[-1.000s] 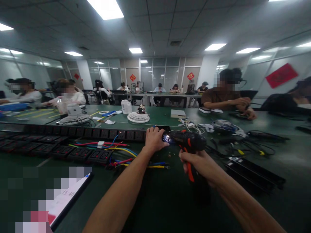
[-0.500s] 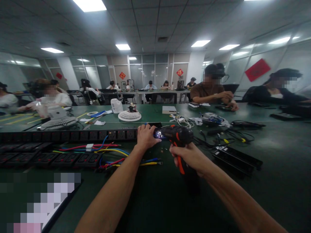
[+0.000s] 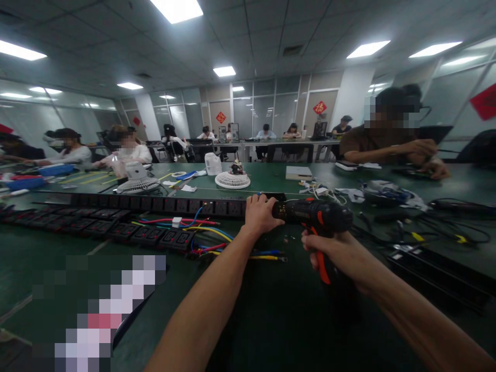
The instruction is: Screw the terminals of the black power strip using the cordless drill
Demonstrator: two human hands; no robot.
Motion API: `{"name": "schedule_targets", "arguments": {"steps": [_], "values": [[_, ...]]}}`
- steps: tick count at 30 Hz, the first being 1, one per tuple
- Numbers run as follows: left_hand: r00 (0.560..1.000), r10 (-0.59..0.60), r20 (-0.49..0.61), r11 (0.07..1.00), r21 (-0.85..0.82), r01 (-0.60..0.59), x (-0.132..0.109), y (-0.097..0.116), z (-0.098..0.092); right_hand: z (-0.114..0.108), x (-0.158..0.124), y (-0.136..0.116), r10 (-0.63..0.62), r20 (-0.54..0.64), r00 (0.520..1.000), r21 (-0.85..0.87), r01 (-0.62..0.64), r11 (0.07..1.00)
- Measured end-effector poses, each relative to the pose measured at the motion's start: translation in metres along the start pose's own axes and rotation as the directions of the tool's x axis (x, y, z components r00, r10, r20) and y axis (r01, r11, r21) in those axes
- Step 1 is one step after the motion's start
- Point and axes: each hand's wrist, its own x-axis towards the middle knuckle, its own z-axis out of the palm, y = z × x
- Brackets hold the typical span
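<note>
Since half a second ago your view has swung left, so your hands, the power drill (image 3: 329, 214) and the black socket strip (image 3: 186, 205) all sit farther right in frame, and the white glow at the drill's nose has faded to a dim glint. Your right hand (image 3: 331, 248) is wrapped around the drill's handle, whose lower end melts into the dark tabletop (image 3: 271, 310). Your left hand (image 3: 262, 214) lies over the right end of the strip, thumb out toward the drill's nose; it covers that end, so you can't tell whether it grips or only presses. The drill's tip and whatever it meets are too dark to make out. Nearer you, your left forearm cuts across the coloured wires (image 3: 209, 232) coming off a second socket strip (image 3: 147, 236). At lower left, blocks mask most of a flat object (image 3: 127, 323).
</note>
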Motion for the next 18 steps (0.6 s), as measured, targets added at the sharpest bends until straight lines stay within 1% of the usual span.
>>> {"name": "schedule_targets", "arguments": {"steps": [4,14,18], "values": [[1.000,0.000,0.010,1.000,-0.003,0.001,0.000,0.000,0.000,0.001,-0.001,-0.002,0.016,0.007,1.000,-0.014,-0.016,1.000],[1.000,0.005,0.012,1.000,0.004,-0.005,0.001,0.000,-0.001,-0.002,0.003,0.008,0.039,0.002,0.999,0.011,-0.039,0.999],[1.000,0.000,0.011,1.000,0.010,0.000,0.002,0.000,-0.001,-0.002,0.002,0.004,0.090,0.013,0.996,-0.027,-0.090,0.996]]}}
